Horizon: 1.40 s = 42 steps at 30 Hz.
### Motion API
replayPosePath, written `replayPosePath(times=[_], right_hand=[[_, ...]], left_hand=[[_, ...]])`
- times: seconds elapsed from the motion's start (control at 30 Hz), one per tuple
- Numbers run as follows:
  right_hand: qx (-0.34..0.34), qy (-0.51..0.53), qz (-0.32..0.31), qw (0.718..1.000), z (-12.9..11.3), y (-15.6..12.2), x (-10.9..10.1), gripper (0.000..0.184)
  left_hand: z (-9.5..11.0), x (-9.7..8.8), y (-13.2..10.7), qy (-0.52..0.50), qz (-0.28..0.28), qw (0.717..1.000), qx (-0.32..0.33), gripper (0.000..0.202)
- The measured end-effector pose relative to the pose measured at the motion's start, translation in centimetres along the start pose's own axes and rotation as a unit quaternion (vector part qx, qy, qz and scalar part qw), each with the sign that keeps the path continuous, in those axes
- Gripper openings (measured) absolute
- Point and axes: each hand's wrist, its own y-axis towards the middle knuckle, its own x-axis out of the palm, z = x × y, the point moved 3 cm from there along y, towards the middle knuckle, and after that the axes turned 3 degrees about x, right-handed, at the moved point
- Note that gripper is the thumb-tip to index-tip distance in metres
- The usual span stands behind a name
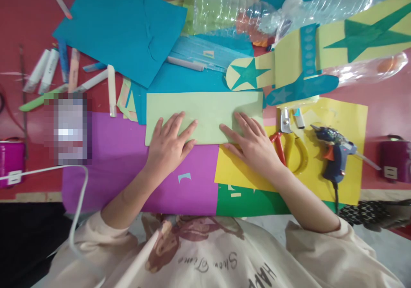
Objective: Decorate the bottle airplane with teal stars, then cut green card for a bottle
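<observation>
A pale green sheet of paper (205,112), long and apparently folded, lies crosswise in front of me over purple and yellow sheets. On its left part my left hand (171,140) rests flat with the fingers spread. My right hand (252,142) presses on its right part, fingers also stretched out and the thumb near the lower edge. Neither hand grips anything. Close to my right hand are pliers with red and yellow handles (290,146), lying on the yellow sheet (349,151).
A glue gun (335,155) lies to the right. Clear plastic bottles (224,10) and star-decorated paper pieces (298,57) crowd the back. Blue sheets (122,27) and several markers (49,69) lie back left. A white cable (81,194) crosses near my left arm; the purple sheet (118,159) lies beneath.
</observation>
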Motion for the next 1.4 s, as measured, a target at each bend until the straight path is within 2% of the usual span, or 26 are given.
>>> replayPosePath(times=[0.9, 1.4], right_hand=[[0.012, -0.021, -0.017, 1.0, -0.02, 0.16, 0.13, 0.045], [0.008, -0.022, 0.0, 1.0, -0.04, 0.14, 0.07, 0.044]], left_hand=[[-0.38, 0.73, 0.03, -0.01, 0.001, 1.0, -0.008, 0.046], [-0.51, 0.97, 0.09, -0.017, -0.016, 1.0, -0.017, 0.052]])
